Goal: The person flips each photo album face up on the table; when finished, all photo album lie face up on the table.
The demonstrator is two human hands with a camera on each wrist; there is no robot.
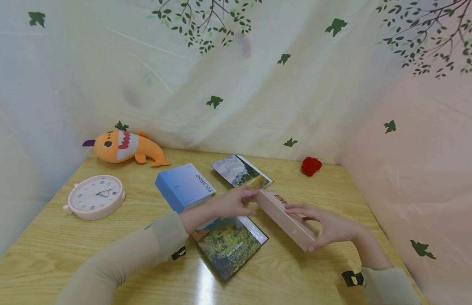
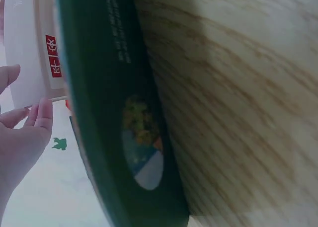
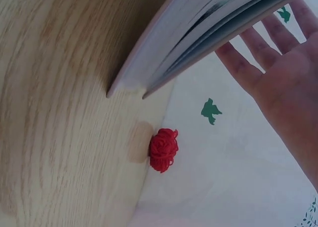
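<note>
A pale pink book (image 1: 285,222) with a small red label stands tilted on its edge, spine toward me in the head view. My left hand (image 1: 236,201) holds its far end, thumb and fingertips about the corner in the left wrist view. At the near end my right hand (image 1: 331,226) grips it, thumb at the spine's corner and fingers spread over the cover. Its page edges (image 3: 198,23) show in the right wrist view. Below my left wrist lies a photo album (image 1: 232,250) with a painted garden cover; its green spine (image 2: 114,113) fills the left wrist view's middle.
A blue Polaroid box or album (image 1: 184,186) lies left of my left hand. Behind it is another landscape-covered album (image 1: 240,171). A pink clock (image 1: 96,197) and orange plush shark (image 1: 125,148) are at left, a red yarn bundle (image 1: 311,166) at back right. Curtains enclose the wooden table (image 1: 144,237).
</note>
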